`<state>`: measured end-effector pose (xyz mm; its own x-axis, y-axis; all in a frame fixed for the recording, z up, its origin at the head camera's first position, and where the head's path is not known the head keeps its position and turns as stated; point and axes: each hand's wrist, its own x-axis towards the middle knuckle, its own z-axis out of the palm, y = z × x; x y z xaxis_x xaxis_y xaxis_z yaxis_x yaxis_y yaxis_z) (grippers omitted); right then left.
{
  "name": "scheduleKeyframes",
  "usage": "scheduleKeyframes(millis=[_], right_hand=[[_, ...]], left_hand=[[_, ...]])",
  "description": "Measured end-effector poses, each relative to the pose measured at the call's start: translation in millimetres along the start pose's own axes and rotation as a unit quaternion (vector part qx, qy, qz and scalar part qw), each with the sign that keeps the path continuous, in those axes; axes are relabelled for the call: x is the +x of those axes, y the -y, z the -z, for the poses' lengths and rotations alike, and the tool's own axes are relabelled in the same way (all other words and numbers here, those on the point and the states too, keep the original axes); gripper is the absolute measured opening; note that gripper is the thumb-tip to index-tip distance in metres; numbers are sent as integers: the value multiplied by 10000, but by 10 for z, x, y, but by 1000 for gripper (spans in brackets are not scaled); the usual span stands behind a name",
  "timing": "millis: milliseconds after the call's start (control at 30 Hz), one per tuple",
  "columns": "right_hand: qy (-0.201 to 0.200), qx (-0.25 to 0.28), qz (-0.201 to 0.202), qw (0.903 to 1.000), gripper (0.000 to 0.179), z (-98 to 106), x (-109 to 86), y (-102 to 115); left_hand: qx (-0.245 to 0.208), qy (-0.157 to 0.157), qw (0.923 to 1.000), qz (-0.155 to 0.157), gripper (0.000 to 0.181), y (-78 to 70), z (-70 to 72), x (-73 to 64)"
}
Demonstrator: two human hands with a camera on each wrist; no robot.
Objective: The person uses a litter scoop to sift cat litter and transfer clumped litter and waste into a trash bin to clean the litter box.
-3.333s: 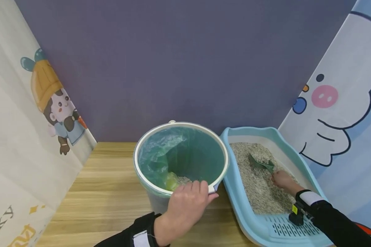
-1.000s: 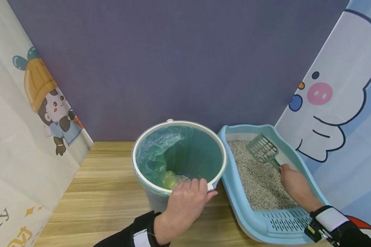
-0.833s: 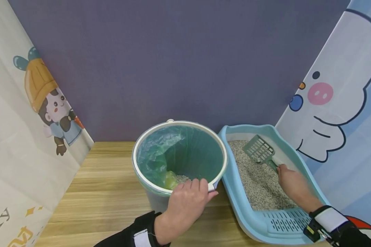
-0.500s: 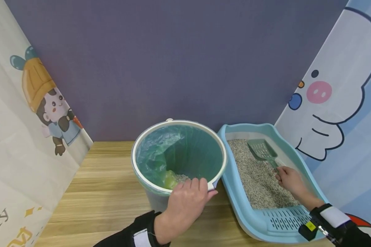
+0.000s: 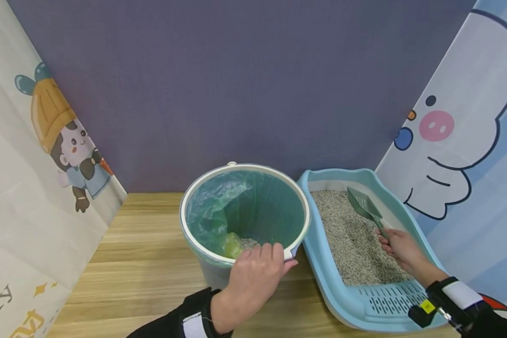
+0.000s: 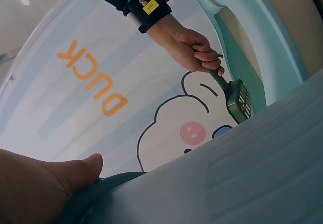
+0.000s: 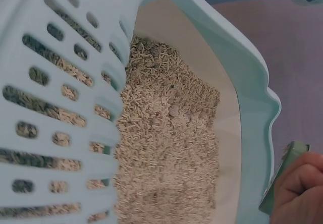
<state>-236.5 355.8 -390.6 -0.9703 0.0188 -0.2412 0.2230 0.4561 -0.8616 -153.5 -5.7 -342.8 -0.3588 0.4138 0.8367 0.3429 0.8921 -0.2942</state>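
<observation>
My left hand grips the near rim of a round trash bin lined with a green bag. Inside the bag lie something yellow-green and some litter. With my right hand I hold a green slotted litter scoop by its handle. Its head is tilted above the litter at the far right part of a blue litter box. In the left wrist view the scoop hangs head down; the right wrist view shows only its edge beside the hand.
The litter box has a slotted step at its near end and stands right of the bin, close beside it. Behind both rises a purple wall. Printed cloths hang at left and right. Wooden flooring shows left of the bin.
The scoop was dug into the litter, then came up with clumps in its slots and was shaken level. Now its head is tipped sideways and few clumps show. My left hand has stayed on the rim.
</observation>
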Motion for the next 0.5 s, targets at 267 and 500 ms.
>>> scheduleKeyframes(millis=[267, 500], right_hand=[[-1056, -1716, 745, 9767, 49, -49, -51, 247], [-1546, -2829, 1219, 9387, 45, -89, -80, 353]], left_hand=[[10, -45, 10000, 11, 51, -1, -5, -2], [12, -22, 10000, 18, 51, 1, -6, -4]])
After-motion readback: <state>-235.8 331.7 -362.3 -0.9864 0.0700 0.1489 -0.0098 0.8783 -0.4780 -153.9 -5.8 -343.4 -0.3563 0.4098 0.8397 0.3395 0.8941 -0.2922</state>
